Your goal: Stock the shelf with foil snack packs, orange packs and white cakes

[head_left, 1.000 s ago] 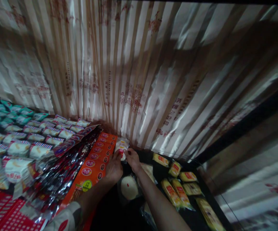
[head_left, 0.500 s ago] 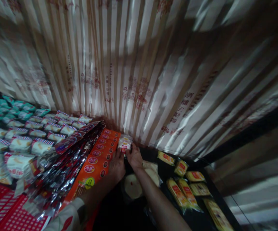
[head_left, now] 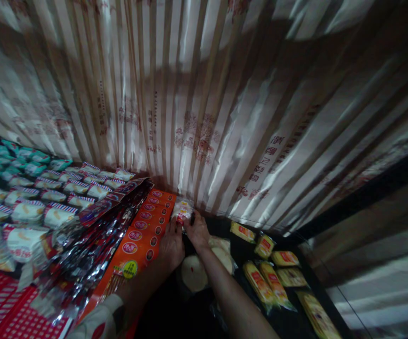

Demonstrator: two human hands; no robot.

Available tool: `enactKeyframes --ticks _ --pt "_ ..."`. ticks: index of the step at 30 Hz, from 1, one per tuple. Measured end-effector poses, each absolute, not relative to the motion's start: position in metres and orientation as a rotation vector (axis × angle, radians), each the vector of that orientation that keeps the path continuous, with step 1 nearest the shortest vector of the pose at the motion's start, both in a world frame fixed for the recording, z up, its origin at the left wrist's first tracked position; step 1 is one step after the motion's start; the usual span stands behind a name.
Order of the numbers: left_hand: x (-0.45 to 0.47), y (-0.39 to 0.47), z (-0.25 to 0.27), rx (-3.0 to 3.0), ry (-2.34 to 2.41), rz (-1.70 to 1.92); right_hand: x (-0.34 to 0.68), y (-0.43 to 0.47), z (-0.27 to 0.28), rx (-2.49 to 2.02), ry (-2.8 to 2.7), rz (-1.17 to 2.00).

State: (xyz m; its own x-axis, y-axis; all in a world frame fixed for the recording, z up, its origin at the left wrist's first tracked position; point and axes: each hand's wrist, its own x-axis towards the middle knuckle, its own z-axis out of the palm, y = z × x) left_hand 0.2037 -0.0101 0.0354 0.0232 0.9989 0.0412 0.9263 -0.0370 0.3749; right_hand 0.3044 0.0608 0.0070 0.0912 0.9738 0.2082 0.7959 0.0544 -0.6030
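Beside flat orange packs (head_left: 140,226) on the black bench (head_left: 172,306), below the pleated curtain (head_left: 190,94), left hand (head_left: 172,243) and right hand (head_left: 197,231) touch a shiny, clear-wrapped packet (head_left: 183,207), their grip too dim to tell.

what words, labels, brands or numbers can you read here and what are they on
No text reads clearly.
Curtain: printed characters, too blurred.
Orange packets: characters in pink ovals, too small.
Yellow badge on them: too small.
Small white packet: red label, blurred.
Yellow packs: red labels, too small.
White bag at left: red lettering, blurred.
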Motion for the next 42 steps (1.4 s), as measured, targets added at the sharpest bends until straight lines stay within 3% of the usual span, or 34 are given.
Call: enactKeyframes --ticks 7,18,29,33,38,42 --pt "0.213 -0.039 0.040 2.181 1.805 0.503 0.334 0.024 0.020 -1.528 -1.722 0.323" --pt "0.232 -0.099 0.048 2.243 1.667 0.214 0.367 -0.064 0.019 -1.434 -1.883 0.452" --pt "0.214 -0.111 0.065 1.809 1.641 0.522 0.389 -0.089 0.039 -1.654 -1.984 0.415" --pt "0.206 -0.100 0.072 1.063 1.348 0.857 0.385 -0.087 0.049 -1.590 -1.728 0.708" --pt "0.199 -0.094 0.078 0.782 0.988 0.936 0.366 -0.085 0.057 -1.449 -1.229 1.347" --pt "0.195 -0.092 0.076 0.446 0.680 0.963 0.349 -0.086 0.060 -1.331 -1.115 1.521"
